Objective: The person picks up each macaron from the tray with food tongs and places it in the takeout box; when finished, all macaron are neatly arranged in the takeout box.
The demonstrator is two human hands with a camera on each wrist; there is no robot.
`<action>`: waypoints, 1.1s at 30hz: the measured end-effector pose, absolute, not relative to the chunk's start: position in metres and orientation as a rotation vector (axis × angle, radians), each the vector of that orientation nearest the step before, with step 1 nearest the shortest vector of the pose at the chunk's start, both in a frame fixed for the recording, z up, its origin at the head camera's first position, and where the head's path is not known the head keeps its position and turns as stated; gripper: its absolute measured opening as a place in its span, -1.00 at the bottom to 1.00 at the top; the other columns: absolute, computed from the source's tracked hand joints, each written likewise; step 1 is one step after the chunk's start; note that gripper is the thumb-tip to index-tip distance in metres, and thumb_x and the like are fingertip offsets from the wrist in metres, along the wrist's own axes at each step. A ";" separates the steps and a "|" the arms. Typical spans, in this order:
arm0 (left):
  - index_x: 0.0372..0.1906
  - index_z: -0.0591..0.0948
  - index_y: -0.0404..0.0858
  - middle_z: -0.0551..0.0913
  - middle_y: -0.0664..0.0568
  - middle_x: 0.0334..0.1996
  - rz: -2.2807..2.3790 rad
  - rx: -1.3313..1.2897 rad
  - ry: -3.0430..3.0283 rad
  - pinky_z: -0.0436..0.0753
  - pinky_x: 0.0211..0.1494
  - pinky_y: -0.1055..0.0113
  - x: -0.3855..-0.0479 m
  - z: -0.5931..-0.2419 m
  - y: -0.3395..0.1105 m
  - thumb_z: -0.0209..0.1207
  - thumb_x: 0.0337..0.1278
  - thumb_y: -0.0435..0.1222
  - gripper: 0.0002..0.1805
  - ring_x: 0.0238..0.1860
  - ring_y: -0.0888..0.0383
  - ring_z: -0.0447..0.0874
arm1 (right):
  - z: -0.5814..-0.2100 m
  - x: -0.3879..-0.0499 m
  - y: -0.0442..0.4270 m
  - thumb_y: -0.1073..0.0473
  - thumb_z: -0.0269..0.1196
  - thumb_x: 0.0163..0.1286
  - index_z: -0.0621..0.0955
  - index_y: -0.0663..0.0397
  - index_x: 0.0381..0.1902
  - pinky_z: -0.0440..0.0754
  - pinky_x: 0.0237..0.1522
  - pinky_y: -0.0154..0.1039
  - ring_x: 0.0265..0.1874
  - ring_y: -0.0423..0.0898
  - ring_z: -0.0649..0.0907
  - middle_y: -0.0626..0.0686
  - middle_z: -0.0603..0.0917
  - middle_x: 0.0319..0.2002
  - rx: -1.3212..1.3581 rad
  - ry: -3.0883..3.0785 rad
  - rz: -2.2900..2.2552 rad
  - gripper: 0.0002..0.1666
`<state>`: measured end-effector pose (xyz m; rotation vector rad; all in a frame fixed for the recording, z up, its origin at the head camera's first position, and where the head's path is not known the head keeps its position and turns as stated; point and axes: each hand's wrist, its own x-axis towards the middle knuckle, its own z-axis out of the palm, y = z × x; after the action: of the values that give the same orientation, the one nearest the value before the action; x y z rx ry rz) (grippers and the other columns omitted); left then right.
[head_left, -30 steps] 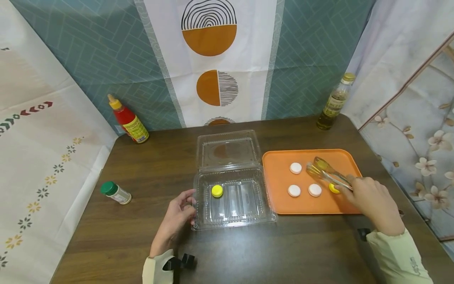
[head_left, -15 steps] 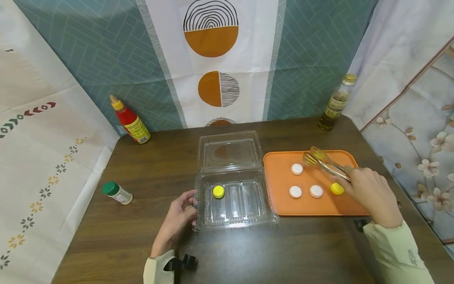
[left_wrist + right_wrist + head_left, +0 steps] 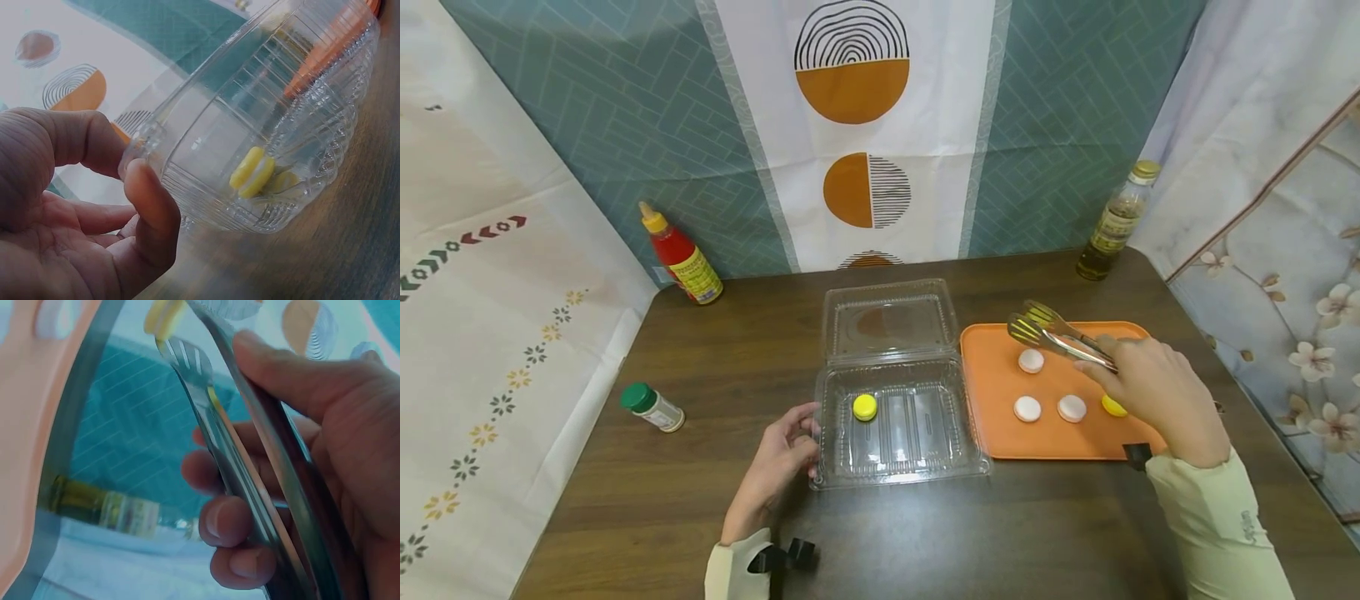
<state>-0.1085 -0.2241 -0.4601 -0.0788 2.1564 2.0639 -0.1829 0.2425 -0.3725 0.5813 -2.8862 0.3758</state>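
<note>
My left hand (image 3: pixel 778 458) pinches the left rim of a clear plastic container (image 3: pixel 917 433) between thumb and finger. One yellow macaron (image 3: pixel 865 407) sits inside, toward its left; the left wrist view shows this macaron (image 3: pixel 252 172) through the wall. My right hand (image 3: pixel 1153 396) grips metal tongs (image 3: pixel 1075 344) above the orange tray (image 3: pixel 1037 446). Between the tong tips in the right wrist view is a yellow macaron (image 3: pixel 164 317). On the tray lie white macarons (image 3: pixel 1071 408) and another yellow macaron (image 3: pixel 1112 407), partly hidden by the right hand.
The container's hinged lid (image 3: pixel 891 318) lies folded back behind it. A red sauce bottle (image 3: pixel 685 262) stands at the back left, an oil bottle (image 3: pixel 1112 225) at the back right. A green-capped shaker (image 3: pixel 653 407) lies on the left of the wooden table (image 3: pixel 910 542).
My right hand has moved the tongs left and toward the back of the tray, and more of the yellow macaron came into view before being partly covered again. The left hand stays on the container.
</note>
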 end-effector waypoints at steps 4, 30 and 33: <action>0.34 0.32 -0.60 0.42 -0.16 -0.21 2.068 -0.079 2.158 0.54 -0.60 0.43 -0.108 -0.460 -0.224 -0.02 -0.06 -0.70 -0.31 -0.60 0.19 0.42 | -0.369 -0.182 0.229 0.00 0.40 0.33 0.56 0.01 -0.40 0.25 -0.65 -0.24 -0.69 -0.20 0.29 -0.15 0.27 -0.69 0.672 -2.854 0.409 -0.71; 0.34 0.34 -0.57 0.43 -0.19 -0.21 2.070 -0.129 2.144 0.55 -0.57 0.43 -0.106 -0.460 -0.225 -0.03 0.00 -0.69 -0.34 -0.58 0.19 0.43 | -0.395 -0.172 0.138 -0.07 0.45 0.26 0.70 0.15 -0.03 0.36 -0.67 -0.31 -0.63 -0.19 0.44 -0.01 0.64 -0.43 1.029 -2.824 0.283 -0.53; 0.34 0.33 -0.58 0.43 -0.18 -0.21 2.075 -0.114 2.131 0.55 -0.57 0.43 -0.106 -0.461 -0.224 -0.02 0.00 -0.70 -0.34 -0.58 0.20 0.43 | -0.402 -0.171 0.130 -0.09 0.44 0.26 0.69 0.19 0.04 0.36 -0.70 -0.32 -0.66 -0.19 0.44 0.00 0.62 -0.44 1.053 -2.801 0.237 -0.45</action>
<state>-0.1062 -0.2245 -0.4612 -0.1136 2.1308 2.0750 -0.1705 0.1299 -0.4018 1.0529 -2.8006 0.2371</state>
